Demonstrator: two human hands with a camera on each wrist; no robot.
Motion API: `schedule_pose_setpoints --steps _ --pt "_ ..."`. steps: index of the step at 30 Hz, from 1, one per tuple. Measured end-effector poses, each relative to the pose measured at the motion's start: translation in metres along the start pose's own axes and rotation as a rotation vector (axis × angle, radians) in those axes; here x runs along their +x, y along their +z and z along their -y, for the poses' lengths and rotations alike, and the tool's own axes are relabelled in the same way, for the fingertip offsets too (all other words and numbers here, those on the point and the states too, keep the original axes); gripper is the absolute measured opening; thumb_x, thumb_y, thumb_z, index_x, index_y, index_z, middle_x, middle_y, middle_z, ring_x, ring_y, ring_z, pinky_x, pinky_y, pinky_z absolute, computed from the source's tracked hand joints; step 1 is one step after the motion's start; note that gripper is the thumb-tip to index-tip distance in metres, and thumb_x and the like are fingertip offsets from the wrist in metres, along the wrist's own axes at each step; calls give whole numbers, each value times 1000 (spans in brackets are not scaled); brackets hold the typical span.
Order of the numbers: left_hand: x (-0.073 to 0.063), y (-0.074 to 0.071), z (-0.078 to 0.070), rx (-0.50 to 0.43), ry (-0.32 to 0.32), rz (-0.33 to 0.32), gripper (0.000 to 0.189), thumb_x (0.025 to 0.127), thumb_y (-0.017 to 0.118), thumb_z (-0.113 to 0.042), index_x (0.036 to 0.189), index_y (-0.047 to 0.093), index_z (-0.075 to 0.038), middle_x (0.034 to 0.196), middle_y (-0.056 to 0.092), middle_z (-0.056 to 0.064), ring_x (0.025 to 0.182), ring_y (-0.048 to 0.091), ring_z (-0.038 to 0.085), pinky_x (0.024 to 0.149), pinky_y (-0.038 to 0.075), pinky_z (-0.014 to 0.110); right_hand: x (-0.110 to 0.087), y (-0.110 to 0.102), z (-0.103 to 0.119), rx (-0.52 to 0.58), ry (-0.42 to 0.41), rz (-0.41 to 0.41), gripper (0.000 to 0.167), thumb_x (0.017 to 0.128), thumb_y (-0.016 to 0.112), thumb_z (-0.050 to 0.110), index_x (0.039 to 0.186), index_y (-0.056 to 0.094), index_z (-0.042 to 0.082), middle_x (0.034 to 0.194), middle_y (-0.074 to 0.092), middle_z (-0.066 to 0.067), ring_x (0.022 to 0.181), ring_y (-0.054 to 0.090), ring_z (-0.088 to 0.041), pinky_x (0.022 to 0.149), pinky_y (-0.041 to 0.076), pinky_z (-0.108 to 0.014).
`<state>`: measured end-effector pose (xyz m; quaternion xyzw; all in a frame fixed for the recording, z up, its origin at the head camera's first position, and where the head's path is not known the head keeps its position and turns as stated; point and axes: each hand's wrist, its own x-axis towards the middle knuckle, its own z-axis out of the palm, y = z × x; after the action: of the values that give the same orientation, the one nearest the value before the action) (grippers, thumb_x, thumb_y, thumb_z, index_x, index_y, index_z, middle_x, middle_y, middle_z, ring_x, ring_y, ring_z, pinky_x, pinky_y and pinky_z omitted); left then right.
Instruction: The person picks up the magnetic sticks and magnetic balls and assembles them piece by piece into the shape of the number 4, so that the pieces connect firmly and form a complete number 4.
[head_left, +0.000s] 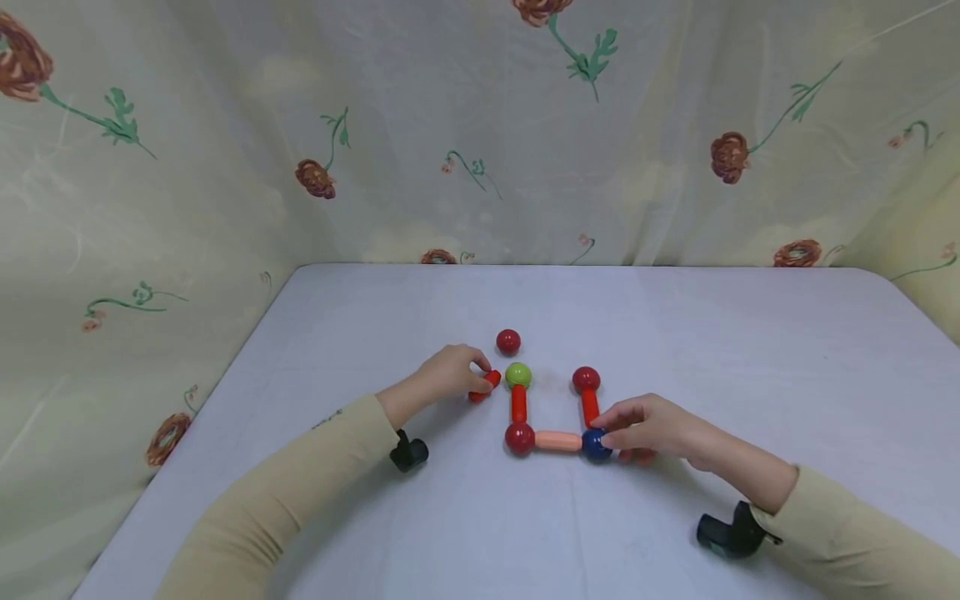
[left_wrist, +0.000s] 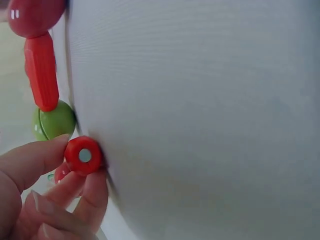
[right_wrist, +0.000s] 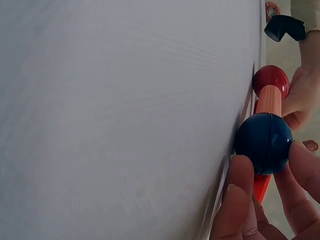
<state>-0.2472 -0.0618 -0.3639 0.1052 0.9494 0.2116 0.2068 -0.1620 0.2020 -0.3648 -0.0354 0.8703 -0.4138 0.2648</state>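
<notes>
Frame (head_left: 558,442), near right: blue ball (head_left: 596,447), pinched by the right hand (head_left: 651,427); could be detached by tugging. Farther left: separate red rod (left_wrist: 84,156), gripped by the left hand (head_left: 453,373); green ball (head_left: 518,375) beside it could be bumped by overreach.

My left arm (head_left: 258,500) extends toward two o'clock, left hand (head_left: 452,372) pinching; my right arm (head_left: 855,529) points toward ten, right hand (head_left: 656,429) pinching.

The place looked like a curtained-off recording corner: flowered cloth (head_left: 412,83) hung behind and on both sides of a pale desk (head_left: 712,350), and two black wrist cameras (head_left: 408,452) were worn; whether home or lab could not be told
</notes>
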Motion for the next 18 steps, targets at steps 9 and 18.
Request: schedule_pose_setpoints --steps 9,18 --pt "-9 1 2 51 -57 43 28 80 70 -22 104 64 -7 80 60 1 74 55 15 65 47 25 1 0 1 -9 -7 6 33 83 66 20 113 63 7 84 62 -1 64 56 -15 59 48 -28" --pt "-24 9 9 11 -12 53 25 81 68 -20 102 63 -8 78 59 0 72 54 15 63 46 25 2 0 0 -10 -5 14 33 83 66 20 113 63 6 83 62 -1 63 56 -14 59 48 -28"
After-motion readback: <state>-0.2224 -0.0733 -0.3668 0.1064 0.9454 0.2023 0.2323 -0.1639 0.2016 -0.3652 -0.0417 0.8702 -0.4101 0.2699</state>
